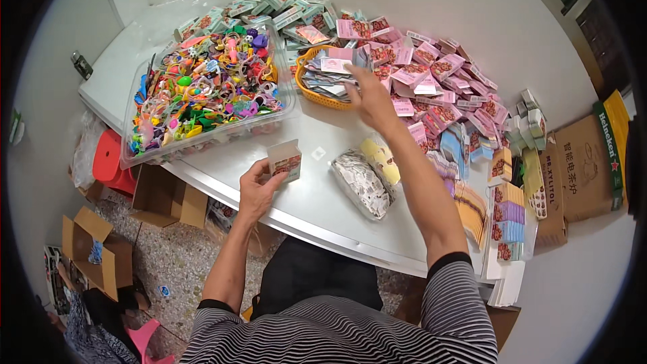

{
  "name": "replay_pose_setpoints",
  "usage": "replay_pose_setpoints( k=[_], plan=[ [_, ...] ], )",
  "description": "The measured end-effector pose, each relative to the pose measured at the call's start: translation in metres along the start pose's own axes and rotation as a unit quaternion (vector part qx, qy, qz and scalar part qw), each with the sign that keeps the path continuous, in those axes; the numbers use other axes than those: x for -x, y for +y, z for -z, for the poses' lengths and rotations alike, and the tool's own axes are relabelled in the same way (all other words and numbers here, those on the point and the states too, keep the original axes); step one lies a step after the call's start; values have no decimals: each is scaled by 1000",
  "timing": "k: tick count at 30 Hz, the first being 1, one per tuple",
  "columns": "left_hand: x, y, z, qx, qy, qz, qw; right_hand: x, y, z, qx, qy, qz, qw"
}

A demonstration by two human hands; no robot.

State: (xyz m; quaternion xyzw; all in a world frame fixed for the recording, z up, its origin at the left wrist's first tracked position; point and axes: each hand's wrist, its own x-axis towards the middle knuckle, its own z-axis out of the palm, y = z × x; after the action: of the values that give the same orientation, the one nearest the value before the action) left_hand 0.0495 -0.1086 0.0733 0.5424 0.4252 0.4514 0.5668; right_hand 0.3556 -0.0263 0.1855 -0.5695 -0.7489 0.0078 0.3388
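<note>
My left hand point(259, 190) is closed around a small printed cardboard box point(286, 160), held upright above the table with its top flap raised. What is inside the box cannot be seen. My right hand point(371, 99) reaches over an orange woven plastic basket point(325, 100) at the back middle. Its fingers are apart, with the tips at the flat silvery packets point(325, 82) that fill the basket. A small pink and white card point(335, 65) lies on top of them, by my fingertips. A small white piece point(318, 154) rests on the table beside the left hand's box.
A clear plastic tub point(286, 116) heaped with colourful small toys stands left. Green boxes point(317, 20) and pink boxes point(431, 71) pile up behind. Two wrapped bundles point(364, 185) lie below my right forearm. Card stacks point(507, 219) and cartons point(583, 168) are right. A person point(101, 327) sits lower left.
</note>
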Motion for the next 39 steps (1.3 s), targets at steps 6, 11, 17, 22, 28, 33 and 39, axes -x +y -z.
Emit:
replay_pose_setpoints(
  k=[6, 11, 17, 22, 28, 33, 39],
  plan=[
    [-12, -1, 1, 17, -1, 13, 1000, -70, 62, -37, 36, -74, 51, 995],
    [-32, -13, 14, 19, 3, 15, 1000, -97, 63, -70, 155, -190, 2, 970],
    [-37, -22, 30, 6, -5, 13, 1000, -79, 44, -73, 40, -6, 62, 997],
    [-27, -26, 43, 19, -23, 37, 999, -57, 12, -52, -201, 159, -90, 962],
    [-12, -30, 51, 30, -35, 30, 998, 2, -55, -30, -401, 92, -153, 898],
    [1, -34, 51, 45, -44, 25, 998, 51, -91, -53, -455, -26, -119, 882],
    [11, -31, 53, 76, -64, 29, 995, 68, -112, -71, -389, -71, -81, 915]
  ],
)
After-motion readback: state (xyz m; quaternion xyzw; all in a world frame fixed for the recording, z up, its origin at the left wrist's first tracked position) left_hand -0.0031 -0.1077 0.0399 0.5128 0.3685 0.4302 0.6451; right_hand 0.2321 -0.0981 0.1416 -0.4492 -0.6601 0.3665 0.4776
